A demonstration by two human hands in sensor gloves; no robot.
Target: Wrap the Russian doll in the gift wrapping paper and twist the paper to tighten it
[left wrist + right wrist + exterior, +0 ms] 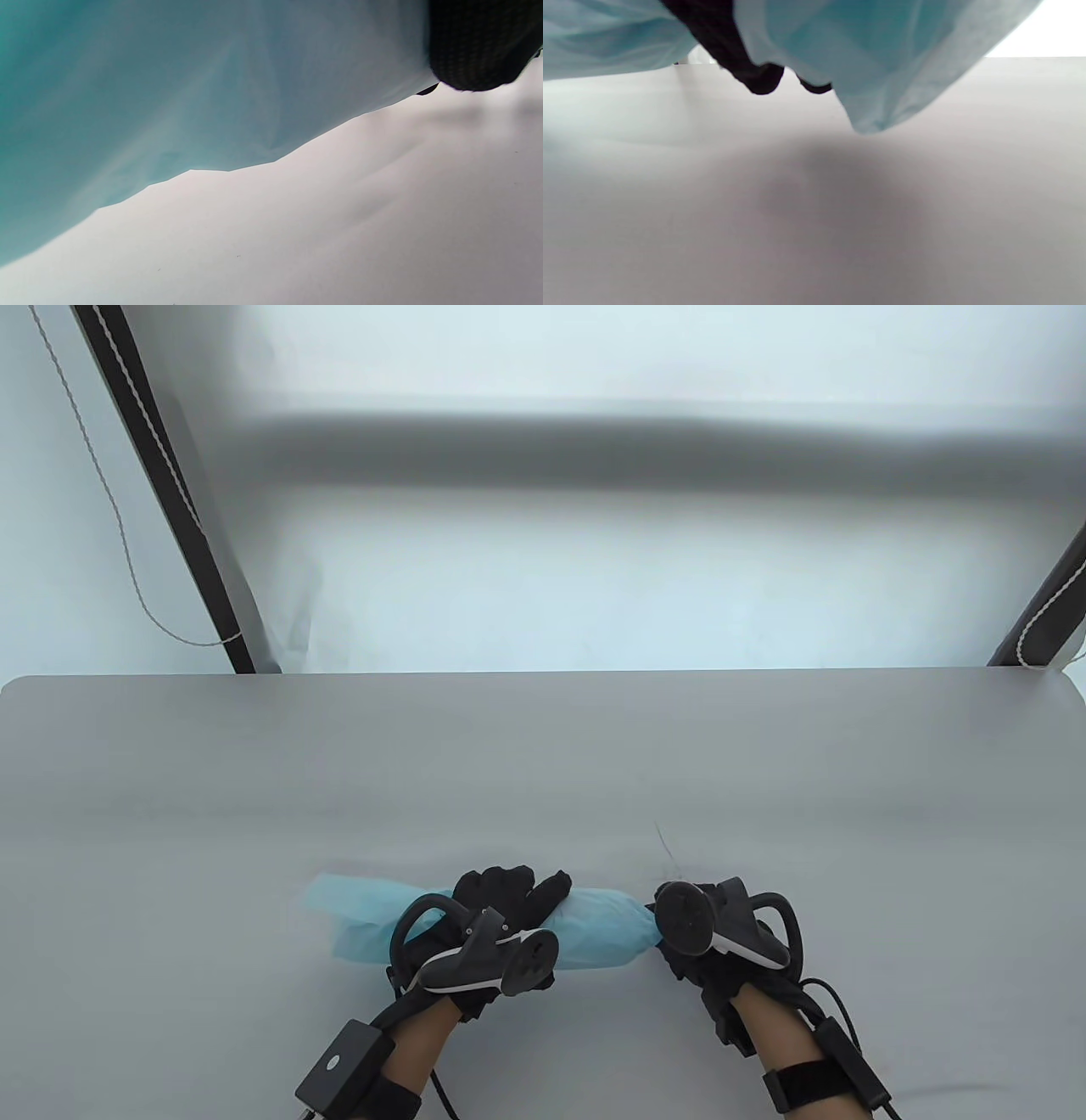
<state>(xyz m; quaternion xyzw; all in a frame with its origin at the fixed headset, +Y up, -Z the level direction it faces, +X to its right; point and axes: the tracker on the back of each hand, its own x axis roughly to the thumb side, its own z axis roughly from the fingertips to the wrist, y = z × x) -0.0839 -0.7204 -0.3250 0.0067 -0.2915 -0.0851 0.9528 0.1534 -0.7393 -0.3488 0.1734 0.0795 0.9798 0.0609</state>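
- Where the grey counter comes nearest the person, at about 6 o'clock of the table view, a light-blue paper bundle lies lengthwise from 9 o'clock to 3 o'clock, between the 2 hands.
- The doll itself cannot be seen; only the bulge of the gift wrapping paper shows where something is rolled inside.
- The left hand sits over the bundle's left part, its gloved fingers curled over the top of the paper and gripping it.
- Loose paper fans out past that hand toward 9 o'clock and rests on the counter.
- The right hand is at the bundle's 3 o'clock end, closed around the gathered paper there; its fingers are mostly hidden under the tracker.
- From the right wrist view, blue paper hangs down with a dark gloved finger wrapped into it, just above the counter.
- From the left wrist view, the paper fills the upper left, with a gloved fingertip against its edge at the 1 o'clock corner.
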